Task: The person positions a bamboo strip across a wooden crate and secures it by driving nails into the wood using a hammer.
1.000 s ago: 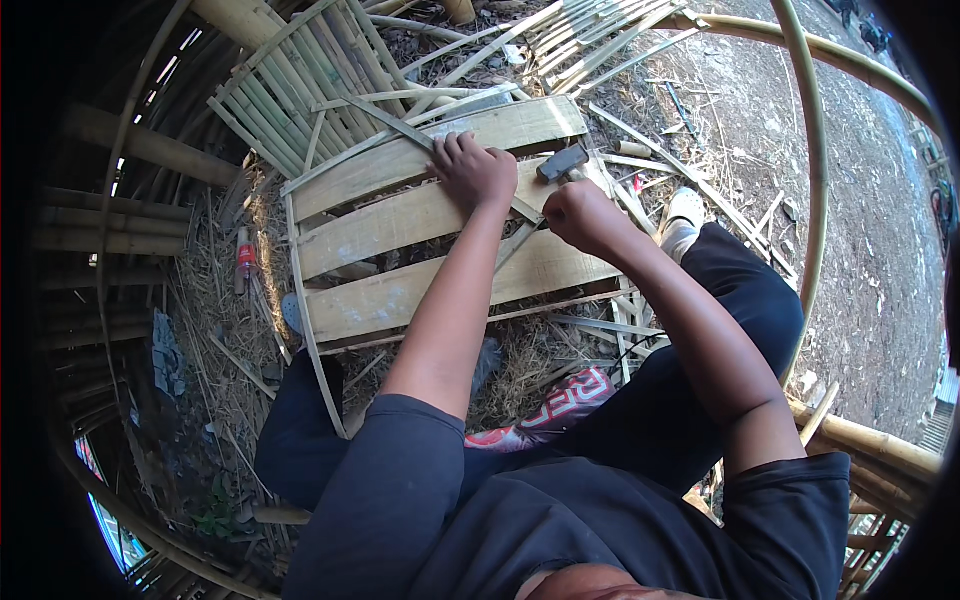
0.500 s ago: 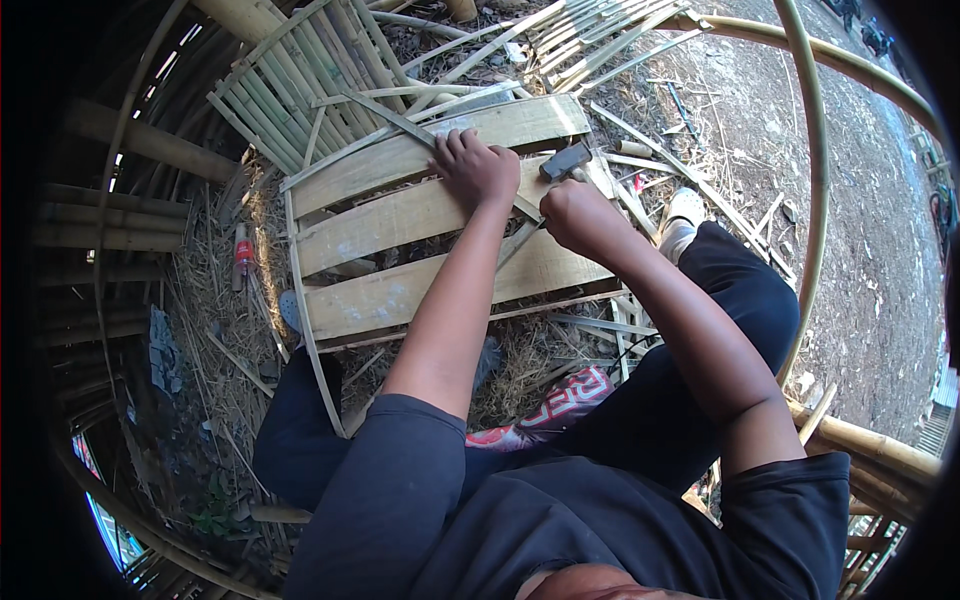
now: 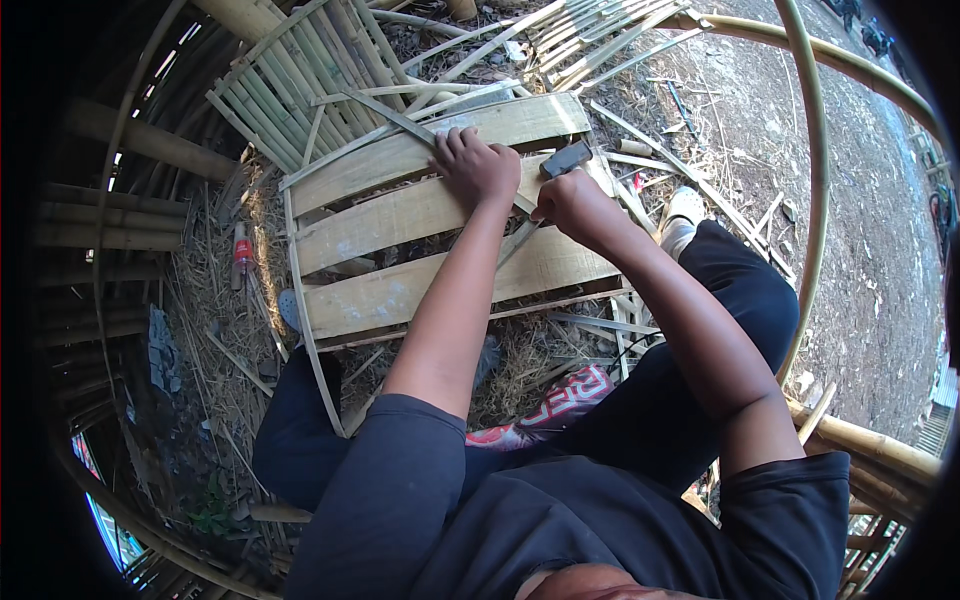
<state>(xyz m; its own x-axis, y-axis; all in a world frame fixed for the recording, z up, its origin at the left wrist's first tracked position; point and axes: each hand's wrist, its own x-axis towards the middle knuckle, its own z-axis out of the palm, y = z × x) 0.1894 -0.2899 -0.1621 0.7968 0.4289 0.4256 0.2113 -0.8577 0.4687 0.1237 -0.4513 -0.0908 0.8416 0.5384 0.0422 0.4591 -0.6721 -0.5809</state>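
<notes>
My left hand (image 3: 480, 168) rests on a low wooden slatted table (image 3: 370, 243), its bent fingers over a thin bamboo strip (image 3: 395, 118) that runs slantwise across the slats. The strip's far end sticks out past the table's back edge. Closed in a fist, my right hand (image 3: 580, 208) grips a hammer whose blocky metal head (image 3: 566, 160) points up and away from me. Its handle is mostly hidden by the fist. Beside the right fist, a second narrow strip (image 3: 517, 240) lies slanted over the nearest slats.
A bamboo slat panel (image 3: 300, 90) leans behind the table, and loose strips (image 3: 600, 45) lie at the back right. A curved bamboo pole (image 3: 815, 190) rises on the right. A red-labelled bottle (image 3: 243, 250) stands on the straw-littered ground at left. A printed sack (image 3: 560, 405) lies between my legs.
My right hand has shifted slightly up and to the left with the hammer. The left hand and the strip under it stay almost where they were.
</notes>
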